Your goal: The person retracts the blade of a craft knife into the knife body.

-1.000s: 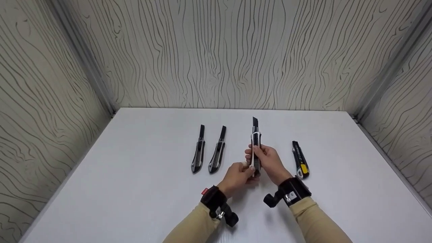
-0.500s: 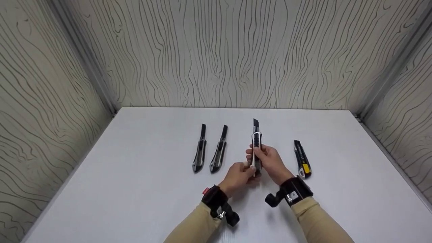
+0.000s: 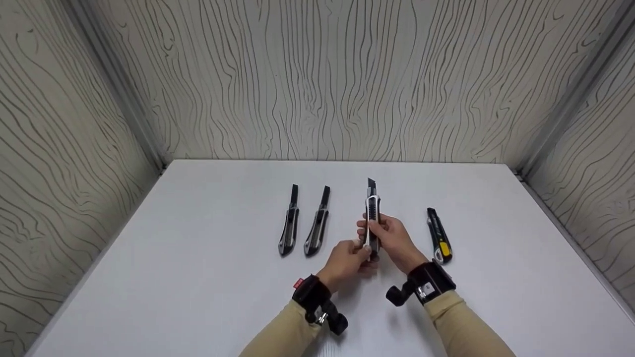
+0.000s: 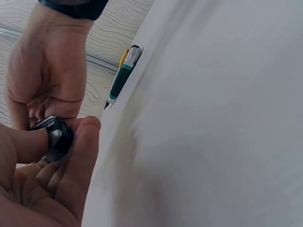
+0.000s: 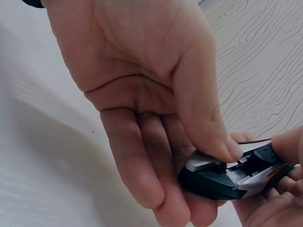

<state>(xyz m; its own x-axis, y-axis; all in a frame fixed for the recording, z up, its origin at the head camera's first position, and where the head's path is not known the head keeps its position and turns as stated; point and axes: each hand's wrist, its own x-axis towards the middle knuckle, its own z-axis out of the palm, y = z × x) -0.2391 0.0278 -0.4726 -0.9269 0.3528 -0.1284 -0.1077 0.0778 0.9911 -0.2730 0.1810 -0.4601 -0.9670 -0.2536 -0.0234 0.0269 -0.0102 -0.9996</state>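
Holding utility knife [image 3: 372, 206] right of centre in head frame: left hand [image 3: 344, 261] at its base, right hand [image 3: 395, 240] higher, each grip clamped on it; two similar knives [image 3: 289, 220] lie lower centre.

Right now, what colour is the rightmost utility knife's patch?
Yellow patch, best seen in the head view.

Panelled work booth
Wood-grain-patterned walls [image 3: 317, 84] enclose the far edge and sides of a white table [image 3: 188, 282], grey posts [image 3: 120, 84] rising by its far corners.
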